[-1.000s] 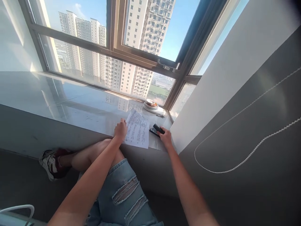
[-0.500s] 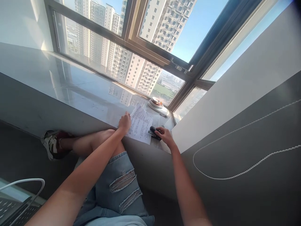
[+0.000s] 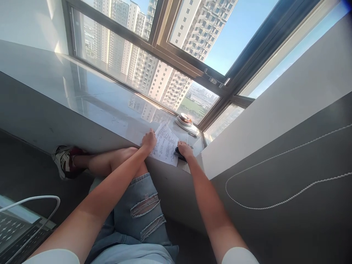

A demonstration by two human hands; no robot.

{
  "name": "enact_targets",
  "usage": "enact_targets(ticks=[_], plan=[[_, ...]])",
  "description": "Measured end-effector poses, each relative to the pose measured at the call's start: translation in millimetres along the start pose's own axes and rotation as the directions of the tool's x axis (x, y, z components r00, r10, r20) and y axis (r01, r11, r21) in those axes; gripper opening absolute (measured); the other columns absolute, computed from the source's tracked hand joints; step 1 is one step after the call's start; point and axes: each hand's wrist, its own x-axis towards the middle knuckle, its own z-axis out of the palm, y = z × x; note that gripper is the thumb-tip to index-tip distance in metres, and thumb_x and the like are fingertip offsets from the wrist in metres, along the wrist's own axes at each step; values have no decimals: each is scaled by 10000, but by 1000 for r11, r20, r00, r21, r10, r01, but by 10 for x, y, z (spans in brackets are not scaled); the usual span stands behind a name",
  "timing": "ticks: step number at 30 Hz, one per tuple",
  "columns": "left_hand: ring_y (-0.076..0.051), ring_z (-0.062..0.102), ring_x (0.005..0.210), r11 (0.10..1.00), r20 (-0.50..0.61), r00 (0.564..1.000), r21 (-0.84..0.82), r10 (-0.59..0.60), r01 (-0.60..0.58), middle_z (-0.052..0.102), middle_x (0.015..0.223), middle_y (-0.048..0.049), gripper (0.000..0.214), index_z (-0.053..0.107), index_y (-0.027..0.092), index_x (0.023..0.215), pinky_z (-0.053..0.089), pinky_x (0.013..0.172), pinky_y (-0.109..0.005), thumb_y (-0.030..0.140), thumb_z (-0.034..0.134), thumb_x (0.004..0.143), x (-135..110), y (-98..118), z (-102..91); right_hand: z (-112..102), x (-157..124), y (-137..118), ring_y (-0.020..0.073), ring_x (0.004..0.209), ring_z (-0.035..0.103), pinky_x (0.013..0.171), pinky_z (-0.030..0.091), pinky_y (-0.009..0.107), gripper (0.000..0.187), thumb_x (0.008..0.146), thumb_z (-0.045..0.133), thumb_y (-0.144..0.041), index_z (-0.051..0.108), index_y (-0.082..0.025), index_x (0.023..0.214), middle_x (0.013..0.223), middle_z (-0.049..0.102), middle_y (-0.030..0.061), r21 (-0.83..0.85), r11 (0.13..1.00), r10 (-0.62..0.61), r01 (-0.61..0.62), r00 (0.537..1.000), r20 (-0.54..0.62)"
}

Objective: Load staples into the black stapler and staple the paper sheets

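L hand (image 3: 149,142): fingers curled in tight, pinching the L edge of the printed paper (image 3: 165,144); exact thumb placement can't be made out at this res. R hand (image 3: 185,149): fingers bent down over the top of the black stapler (image 3: 180,156), gripping it, knuckles up; most of the stapler's upper arm is hidden under the hand. Stapler sits at the paper's R edge, its L end overlapping that edge; can't tell if the edge is btwn the stapler's two arms. Paper lies at a slant on the glossy windowsill (image 3: 110,119), nr the front edge, btwn both hands; text too small to read, no. of sheets unclear.

Just beyond the paper, toward the window corner: a stack of round pale items (image 3: 187,124) w/ a coppery top, prob. not identifiable further; small dark bits just beside it, too blurry to name.

Further out: brown window frame (image 3: 189,66) w/ metal latch (image 3: 212,80), high-rises (image 3: 162,79) & blue sky outside. R side: white bead chain (image 3: 258,208) looping in front of grey wall. Below: ripped denim shorts (image 3: 137,216), bare knee up against the sill front, sneaker (image 3: 63,161) at L. Bottom L: white cable (image 3: 38,197) over a dark perforated surface (image 3: 19,231).
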Motion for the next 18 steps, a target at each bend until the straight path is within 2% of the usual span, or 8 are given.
enact_targets(ticks=[5,9,15,18], plan=[[-373,675,1052,1000,10,1000,-1,-10,10,715,1023,-197,331,604,155,1237,501,887,-471,301,434,994,5,14,4,1,-39,-104,369,1195,551,994,407,550,365,996,366,-395,674,-212,1066,1210,628,194,-100,994,56,-53,998,26],[-379,672,1051,1000,23,1000,-10,-9,9,707,1043,-199,312,599,154,1229,498,884,-474,278,429,998,18,4,12,4,-41,-149,365,1171,559,984,410,543,360,989,372,-368,658,-213,1141,1239,601,194,-154,986,77,-70,996,36],[-372,665,1070,1000,27,1000,2,14,-14,704,1044,-188,314,593,154,1240,502,885,-457,269,439,992,47,-33,35,60,-99,-277,392,1176,552,959,417,569,387,993,341,-336,665,-181,1138,1253,589,214,-260,960,109,-102,994,14],[-387,667,1075,1000,21,1000,13,-4,3,704,1059,-205,319,600,149,1235,501,891,-483,262,430,990,45,-37,28,4,-129,-294,374,1108,587,944,428,551,379,1006,343,-373,673,-193,1054,1182,623,202,-202,977,76,-74,997,-1]])
